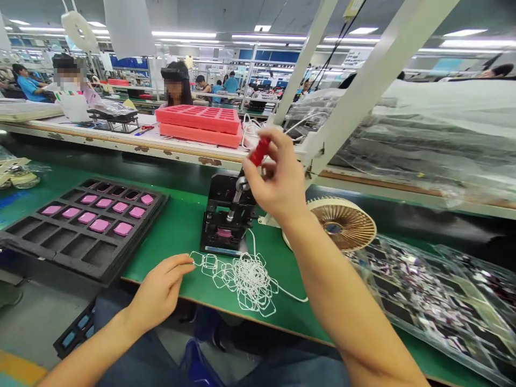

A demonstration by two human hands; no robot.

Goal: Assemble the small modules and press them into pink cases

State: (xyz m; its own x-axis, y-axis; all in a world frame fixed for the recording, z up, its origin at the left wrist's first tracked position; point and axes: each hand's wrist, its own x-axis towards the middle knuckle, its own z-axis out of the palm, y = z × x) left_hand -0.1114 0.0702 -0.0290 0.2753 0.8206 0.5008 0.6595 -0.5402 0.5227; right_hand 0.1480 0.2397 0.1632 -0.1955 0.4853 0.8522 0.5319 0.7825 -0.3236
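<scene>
My right hand [282, 172] is wrapped round the red handle [260, 152] of a toggle clamp on a small black hand press [221, 185]. The clamp's metal plunger [231, 214] points down over a pink-faced piece [224, 233] in the press's base. At the near left of the press, my left hand [161, 285] pinches a thin white square ring [195, 259] between its fingertips. A tangled pile of similar white rings [252, 282] lies on the green mat [183, 215] in front of the press.
Left stands a black foam tray [155, 215], some compartments holding pink-faced pieces [99, 224]. A round fan [334, 223] and clear trays of shiny bits [419, 285] are right. Red foam trays [197, 115] sit on a shelf behind; a white post [387, 70] slants overhead. People sit beyond.
</scene>
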